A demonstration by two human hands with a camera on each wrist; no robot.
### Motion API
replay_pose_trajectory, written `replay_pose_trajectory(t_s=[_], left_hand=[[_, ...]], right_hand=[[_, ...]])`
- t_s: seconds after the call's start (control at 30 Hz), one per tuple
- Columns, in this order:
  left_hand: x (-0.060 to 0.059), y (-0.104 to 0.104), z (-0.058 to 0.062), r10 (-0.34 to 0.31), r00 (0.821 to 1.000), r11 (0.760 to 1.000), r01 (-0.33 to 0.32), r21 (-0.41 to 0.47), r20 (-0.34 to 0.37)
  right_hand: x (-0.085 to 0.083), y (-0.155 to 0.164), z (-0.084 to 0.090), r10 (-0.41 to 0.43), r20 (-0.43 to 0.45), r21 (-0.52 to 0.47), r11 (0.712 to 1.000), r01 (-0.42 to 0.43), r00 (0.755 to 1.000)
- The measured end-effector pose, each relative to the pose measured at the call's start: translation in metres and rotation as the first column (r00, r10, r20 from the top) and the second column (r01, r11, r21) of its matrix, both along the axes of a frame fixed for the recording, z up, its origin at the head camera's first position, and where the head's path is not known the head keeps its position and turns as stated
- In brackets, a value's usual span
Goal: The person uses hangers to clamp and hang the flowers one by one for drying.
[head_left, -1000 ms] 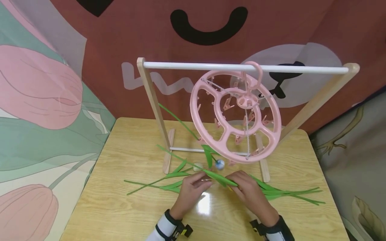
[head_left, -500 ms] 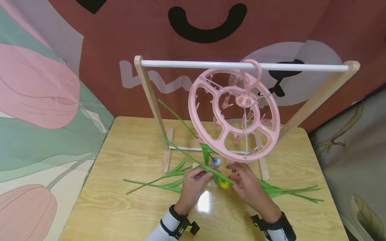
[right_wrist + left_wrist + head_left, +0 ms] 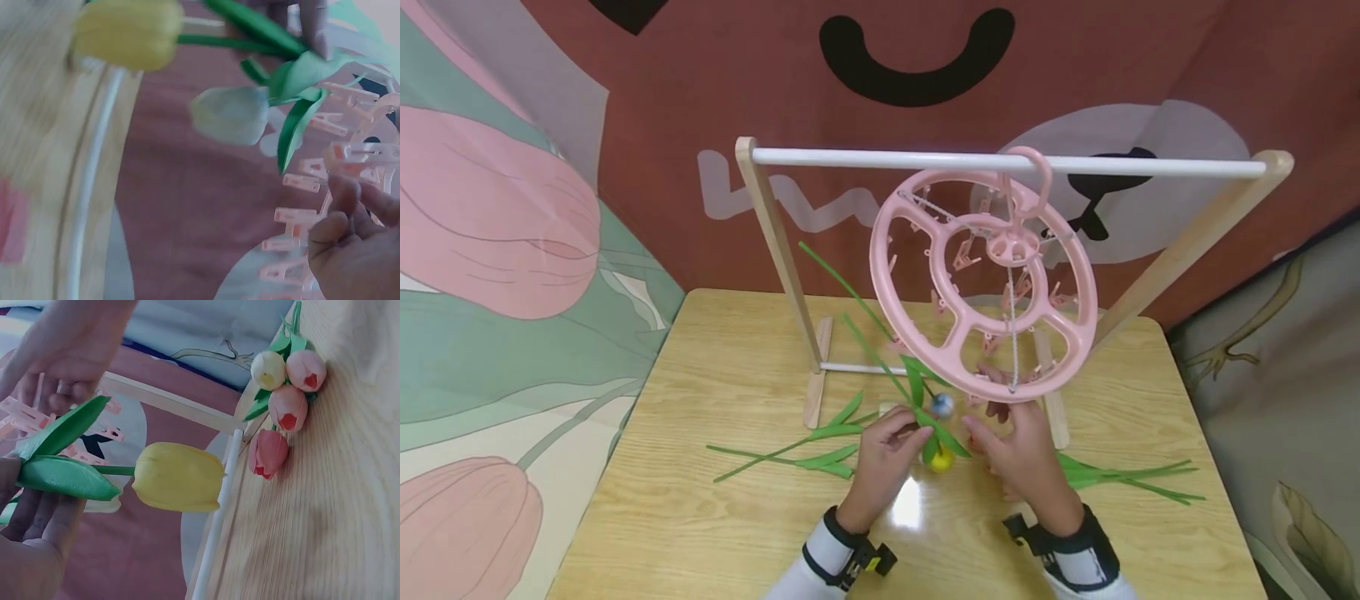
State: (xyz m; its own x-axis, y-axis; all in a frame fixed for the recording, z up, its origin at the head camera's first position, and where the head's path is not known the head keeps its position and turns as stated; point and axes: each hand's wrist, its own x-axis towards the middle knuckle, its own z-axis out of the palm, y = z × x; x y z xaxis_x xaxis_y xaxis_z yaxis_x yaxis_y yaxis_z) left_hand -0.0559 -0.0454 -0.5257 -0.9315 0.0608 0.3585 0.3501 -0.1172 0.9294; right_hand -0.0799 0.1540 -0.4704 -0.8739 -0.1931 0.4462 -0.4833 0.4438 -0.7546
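Note:
My left hand (image 3: 891, 454) pinches the green stem and leaves of a yellow artificial tulip (image 3: 180, 477). The yellow bloom (image 3: 941, 458) hangs low, its stem slanting up and left. My right hand (image 3: 1028, 454) is under the near rim of a pink round clip hanger (image 3: 951, 362), thumb and fingers apart. In the right wrist view its fingertips are beside a pink clothes peg (image 3: 362, 154); whether they touch it is unclear. A pale white-blue tulip (image 3: 230, 115) hangs upside down close by, with its stem end at the hanger.
A wooden stand with a white rail (image 3: 880, 158) carries the hanger. Several pink, red and white tulips (image 3: 289, 406) lie on the table (image 3: 737, 533) at the right. Green stems (image 3: 775, 457) lie at the left. Printed cloth surrounds the table.
My right hand has left the yellow tulip's bloom and moved up to the hanger's near rim. The tulip in my left hand has turned steeper, its stem end swinging right and up.

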Motion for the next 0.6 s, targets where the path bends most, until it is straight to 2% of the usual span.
replay_pose_trajectory(t_s=[0.1,0.2,0.27,0.37,0.47,0.6], left_hand=[[0.0,0.002,-0.001,0.019,1.0,1.0,-0.019,-0.017,0.002],[0.0,0.003,-0.002,0.029,0.999,0.999,-0.028,-0.019,0.021],[-0.001,0.003,-0.002,0.034,0.998,0.999,-0.032,-0.019,0.057],[-0.001,0.003,-0.001,0.038,0.995,0.999,-0.037,-0.012,0.089],[-0.003,0.003,-0.001,0.049,0.996,0.999,-0.048,-0.019,0.08],[-0.005,0.006,-0.001,0.043,0.997,0.999,-0.042,-0.015,0.066]], right_hand=[[-0.005,-0.009,0.006,0.002,0.023,-0.17,0.985,0.002,1.0],[-0.008,-0.014,0.006,0.054,0.031,-0.335,0.941,-0.04,0.998],[-0.007,-0.015,0.007,0.103,0.054,-0.398,0.915,-0.073,0.993],[-0.006,-0.016,0.009,0.173,0.105,-0.454,0.885,-0.107,0.979],[-0.004,-0.016,0.012,0.213,0.139,-0.482,0.867,-0.122,0.967],[-0.002,-0.017,0.012,0.209,0.151,-0.492,0.864,-0.11,0.966]])
